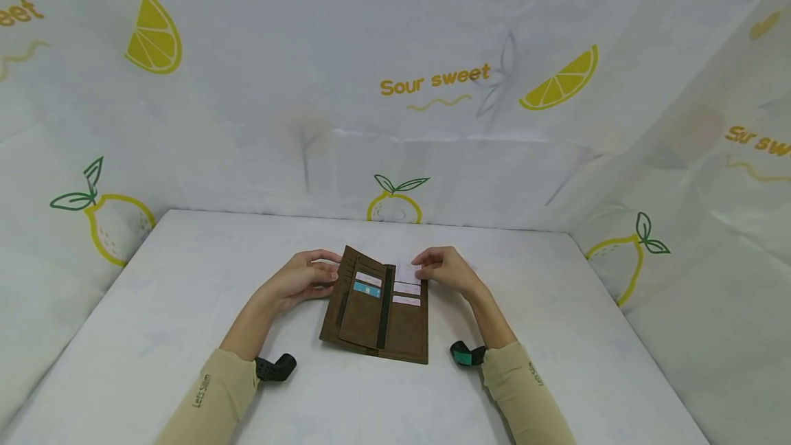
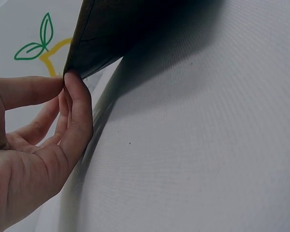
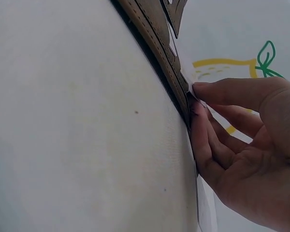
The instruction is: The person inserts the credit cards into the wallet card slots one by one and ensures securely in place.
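Note:
A brown long wallet [image 1: 404, 328] stands spread apart on the white table, its left half tilted up. My left hand [image 1: 301, 279] pinches the outer edge of that left half between thumb and fingers. In the left wrist view the wallet's dark outer cover [image 2: 104, 36] rises from the fingertips. At the upper right of the wallet, my right hand [image 1: 450, 270] pinches a white card [image 1: 406, 273], which sticks up above the pocket slots. The right wrist view has the thumb on the card's corner [image 3: 193, 91], close against the wallet's stitched edge [image 3: 152, 41].
White cards [image 1: 406, 289] fill slots in the right half; a white card [image 1: 369, 279] and a blue card [image 1: 367, 289] sit in the left half. Black wrist devices [image 1: 276, 367] are at both cuffs. A lemon-printed white cloth [image 1: 272, 122] hangs behind the table [image 1: 371, 411].

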The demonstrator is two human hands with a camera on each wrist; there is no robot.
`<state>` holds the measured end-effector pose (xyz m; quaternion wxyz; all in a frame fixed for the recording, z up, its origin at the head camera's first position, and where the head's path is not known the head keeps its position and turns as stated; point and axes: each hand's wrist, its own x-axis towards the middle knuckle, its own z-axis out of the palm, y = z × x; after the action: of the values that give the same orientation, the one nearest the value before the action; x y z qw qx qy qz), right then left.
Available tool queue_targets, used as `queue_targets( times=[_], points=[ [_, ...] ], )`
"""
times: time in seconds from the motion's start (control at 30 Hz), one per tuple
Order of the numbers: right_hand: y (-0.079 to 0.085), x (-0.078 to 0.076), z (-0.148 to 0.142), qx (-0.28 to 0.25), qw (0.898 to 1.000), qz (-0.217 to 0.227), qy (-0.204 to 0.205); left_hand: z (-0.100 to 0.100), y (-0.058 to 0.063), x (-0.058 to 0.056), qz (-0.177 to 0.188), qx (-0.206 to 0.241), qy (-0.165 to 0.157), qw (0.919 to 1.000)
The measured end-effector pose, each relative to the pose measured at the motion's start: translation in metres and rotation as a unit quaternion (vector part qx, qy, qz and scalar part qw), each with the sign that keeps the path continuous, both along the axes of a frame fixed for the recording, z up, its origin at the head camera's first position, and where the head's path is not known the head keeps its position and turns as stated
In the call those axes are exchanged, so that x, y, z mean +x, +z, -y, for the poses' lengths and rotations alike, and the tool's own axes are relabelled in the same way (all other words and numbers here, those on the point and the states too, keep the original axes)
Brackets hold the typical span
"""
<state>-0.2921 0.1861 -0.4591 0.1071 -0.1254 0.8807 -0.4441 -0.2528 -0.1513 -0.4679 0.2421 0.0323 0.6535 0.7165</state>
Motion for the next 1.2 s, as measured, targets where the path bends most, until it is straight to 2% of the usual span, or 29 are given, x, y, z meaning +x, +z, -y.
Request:
queue_targets(
  times=[0.37,0.87,1.03,1.2],
  points=[
    [0.0015,0.0008,-0.0027,0.001,1.000,-0.001,0.030,-0.0009,0.0028,0.0010,0.009,-0.003,0.009,0.9999],
    [0.0030,0.0016,-0.0035,0.026,0.996,-0.003,0.083,-0.0002,0.0019,0.0004,0.004,-0.009,-0.001,1.0000],
    [0.0037,0.0024,-0.0035,0.030,0.996,-0.006,0.078,-0.0004,0.0023,0.0013,0.006,-0.011,0.002,0.9999],
    [0.0051,0.0024,-0.0076,0.012,0.999,-0.003,0.037,-0.0004,0.0011,0.0016,0.004,-0.011,0.004,0.9999]
  ],
)
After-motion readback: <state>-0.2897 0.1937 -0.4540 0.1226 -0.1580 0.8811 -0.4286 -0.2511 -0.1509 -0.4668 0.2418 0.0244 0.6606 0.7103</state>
